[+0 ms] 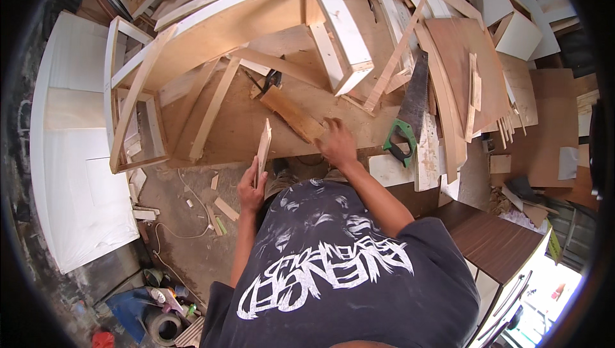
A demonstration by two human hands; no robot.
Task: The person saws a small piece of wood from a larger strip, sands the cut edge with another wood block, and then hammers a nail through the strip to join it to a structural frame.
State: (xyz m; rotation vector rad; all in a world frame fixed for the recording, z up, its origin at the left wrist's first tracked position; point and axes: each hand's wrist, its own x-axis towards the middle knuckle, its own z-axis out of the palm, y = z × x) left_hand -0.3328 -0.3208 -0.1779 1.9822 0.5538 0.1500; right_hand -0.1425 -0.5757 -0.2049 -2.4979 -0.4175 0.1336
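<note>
My left hand (250, 191) holds a pale wooden strip (264, 146) on edge above the front of the plywood bench (179, 107). My right hand (337, 144) is open, fingers apart and bent, at the near right end of a short orange-brown board (288, 112) lying diagonally; whether it presses on it is unclear. A dark tool (273, 79), partly hidden, lies behind that board. A handsaw (403, 143) with a green-and-black handle lies to the right of my right hand, blade pointing away.
A white-edged wooden frame (224, 2) spans the back left, with loose slats (214, 111) under it. Stacked boards and plywood (464, 69) fill the right. A white panel (77, 175) stands left; a brown cabinet (474, 232) is at lower right. A cord and offcuts (225, 208) lie on the floor.
</note>
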